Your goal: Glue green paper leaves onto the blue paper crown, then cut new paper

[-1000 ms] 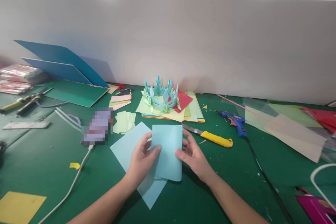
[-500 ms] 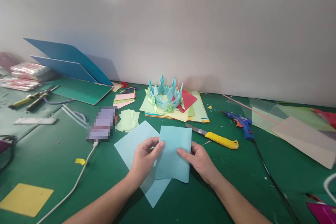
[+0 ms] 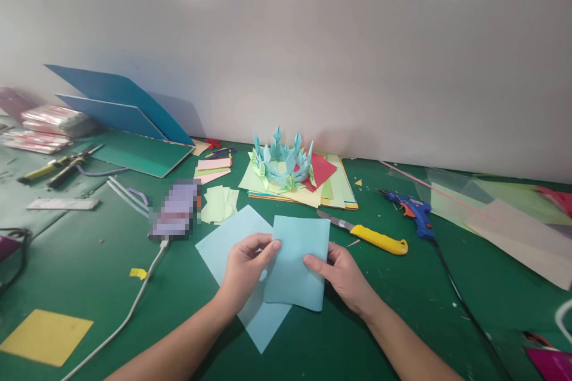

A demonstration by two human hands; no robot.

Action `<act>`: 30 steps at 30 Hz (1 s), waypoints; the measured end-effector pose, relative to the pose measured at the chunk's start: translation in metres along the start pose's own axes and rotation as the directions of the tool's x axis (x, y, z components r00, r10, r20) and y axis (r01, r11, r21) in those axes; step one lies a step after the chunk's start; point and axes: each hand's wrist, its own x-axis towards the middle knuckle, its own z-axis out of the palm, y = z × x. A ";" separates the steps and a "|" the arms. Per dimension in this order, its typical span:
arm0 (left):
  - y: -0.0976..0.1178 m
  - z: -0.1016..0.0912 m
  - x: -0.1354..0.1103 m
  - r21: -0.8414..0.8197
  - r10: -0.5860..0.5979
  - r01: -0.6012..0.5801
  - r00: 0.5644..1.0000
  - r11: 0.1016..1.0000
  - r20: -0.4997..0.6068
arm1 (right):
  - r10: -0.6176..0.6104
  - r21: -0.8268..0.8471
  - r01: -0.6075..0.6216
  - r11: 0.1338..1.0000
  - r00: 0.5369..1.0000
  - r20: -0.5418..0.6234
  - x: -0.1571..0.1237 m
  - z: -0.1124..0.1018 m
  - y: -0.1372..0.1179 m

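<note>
A folded light-blue sheet of paper (image 3: 297, 274) is held up between both hands above the table. My left hand (image 3: 245, 265) pinches its left edge, thumb on the near face. My right hand (image 3: 344, 274) grips the right edge with its thumb on the front; the other fingers are partly hidden behind the paper. Beneath and to the left lies a larger light-blue sheet (image 3: 232, 238), partly covered by my left hand. Behind them, a blue and green folded-paper crown (image 3: 286, 175) sits on a stack of coloured paper (image 3: 344, 190).
A yellow-handled utility knife (image 3: 379, 239) lies right of my hands, its blade pointing left. Further right is a blue glue gun (image 3: 413, 208) with a black cord. Small green slips (image 3: 218, 203) and a blurred-out phone (image 3: 176, 208) on a white cable lie left. A white partition (image 3: 286, 59) stands behind.
Both hands keep their hold on the folded sheet. Its right side has shifted very slightly right, and its lower edge looks a little flatter. The whole view has moved slightly.
</note>
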 end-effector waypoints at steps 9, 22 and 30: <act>-0.002 0.000 -0.001 -0.068 -0.007 0.009 0.999 0.998 0.033 | 0.013 0.030 -0.013 0.999 1.000 0.018 -0.002 0.000 0.001; 0.002 0.001 -0.002 -0.036 0.043 -0.042 0.999 0.998 0.029 | 0.026 0.039 -0.025 0.999 0.999 -0.030 0.000 0.001 0.000; 0.000 0.001 -0.001 -0.019 0.086 -0.085 0.996 0.996 0.024 | 0.027 0.031 -0.026 0.999 0.999 -0.032 0.000 0.000 0.001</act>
